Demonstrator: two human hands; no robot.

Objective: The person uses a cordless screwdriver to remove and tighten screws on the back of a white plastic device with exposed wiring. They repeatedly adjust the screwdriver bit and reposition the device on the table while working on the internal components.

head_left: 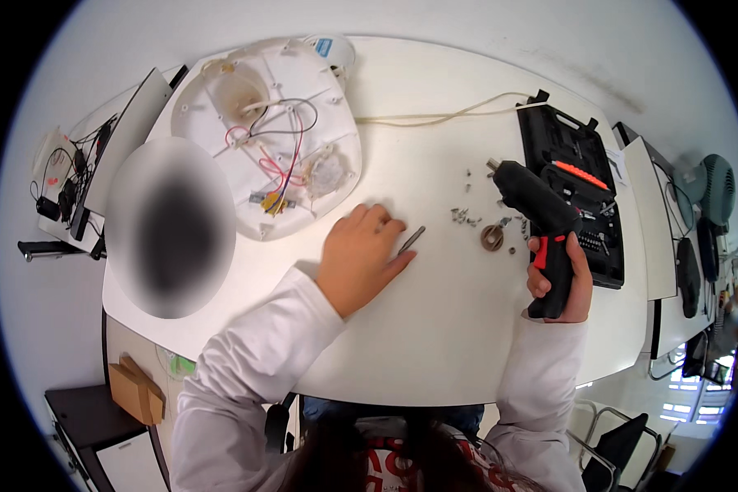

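My right hand (pixel 580 283) is wrapped round the handle of a black cordless screwdriver (pixel 537 197) with a red trigger. The tool is raised over the table, its metal nose tilted up to the far left. Palm down on the white tabletop, my left hand (pixel 359 258) has its thumb and curled fingers about a grey screwdriver bit (pixel 414 238), whose far end sticks out. Beyond that hand lies a white plastic housing (pixel 209 119), its inner side up, with coloured wires (pixel 280 168) and a small yellow part (pixel 275 203).
Several loose screws (pixel 465 217) and a round brownish metal part (pixel 492 238) lie near the screwdriver. An open black tool case (pixel 558 135) with bits stands on the right. A pale cable (pixel 435 121) crosses the back. A blurred oval covers the left side.
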